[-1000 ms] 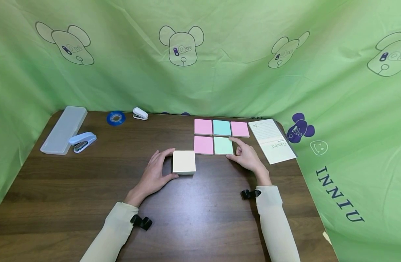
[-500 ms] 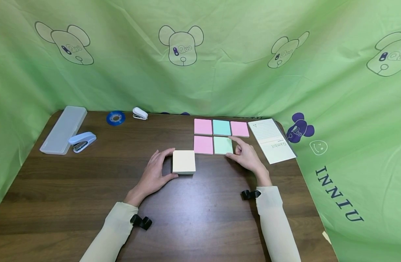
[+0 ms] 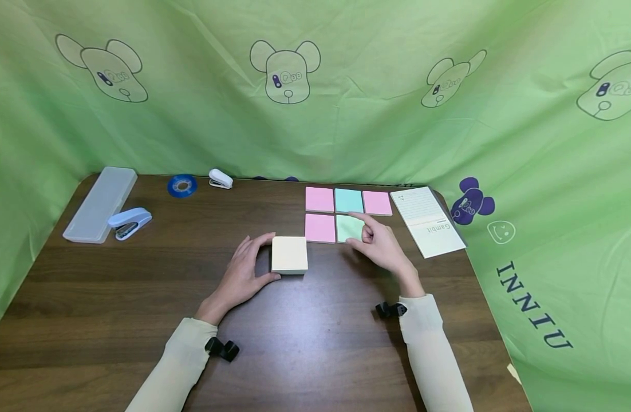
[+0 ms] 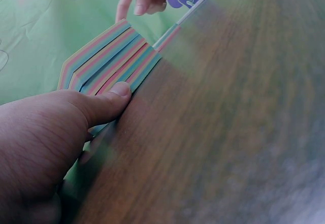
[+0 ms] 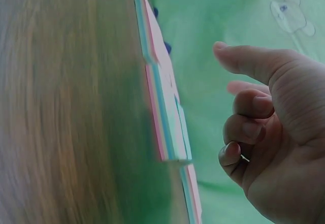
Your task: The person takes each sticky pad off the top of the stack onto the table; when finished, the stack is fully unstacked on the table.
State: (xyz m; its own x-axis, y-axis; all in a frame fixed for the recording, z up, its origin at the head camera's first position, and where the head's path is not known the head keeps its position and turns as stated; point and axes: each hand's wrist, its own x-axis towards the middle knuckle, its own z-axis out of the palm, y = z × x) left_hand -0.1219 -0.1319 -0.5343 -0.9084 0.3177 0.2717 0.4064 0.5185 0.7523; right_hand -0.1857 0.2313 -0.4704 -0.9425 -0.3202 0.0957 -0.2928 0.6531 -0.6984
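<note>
A stack of sticky note pads with a cream top lies mid-table; its striped edges show in the left wrist view. My left hand grips its left side, thumb along the near edge and fingers at the far edge, partly hidden. My right hand is raised over the right side of a mint green pad, holding nothing. In the right wrist view, that right hand's index finger and thumb extend while the others curl, apart from the pads. Pink pads and a turquoise pad lie beside the green one.
An open notebook lies at the right edge. At back left stand a translucent plastic case, a light blue stapler, a blue tape roll and a small white stapler. Green cloth hangs behind the table.
My right hand has lifted off the green pad's right edge and shifted left over it. My left hand and the cream-topped stack have not moved.
</note>
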